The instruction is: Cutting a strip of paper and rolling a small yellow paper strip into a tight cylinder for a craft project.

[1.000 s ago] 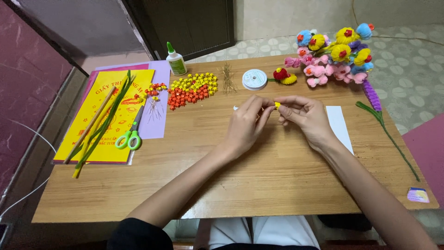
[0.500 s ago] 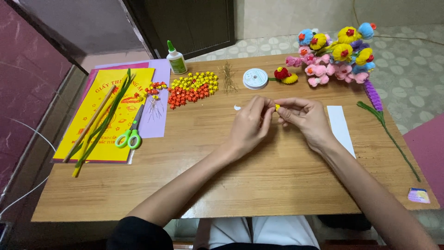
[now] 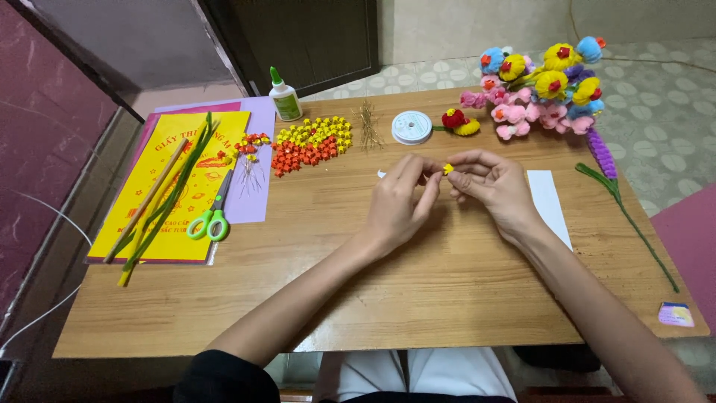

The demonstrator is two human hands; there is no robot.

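Both hands (image 3: 447, 190) still pinch the yellow star (image 3: 447, 169), unmoved.

Yellow paper pack (image 3: 175, 195): flat, rectangular, red printing on its face, lying at the left end of the surface (image 3: 418, 298) on top of purple and pink sheets.

Glue bottle (image 3: 284, 97): small, white, green pointed cap, green label band; upright at the far edge, just right of the yellow pack.

Small label (image 3: 676, 314): rectangular sticker, blue and yellow, flat at the near right corner.

No screens or signs visible.
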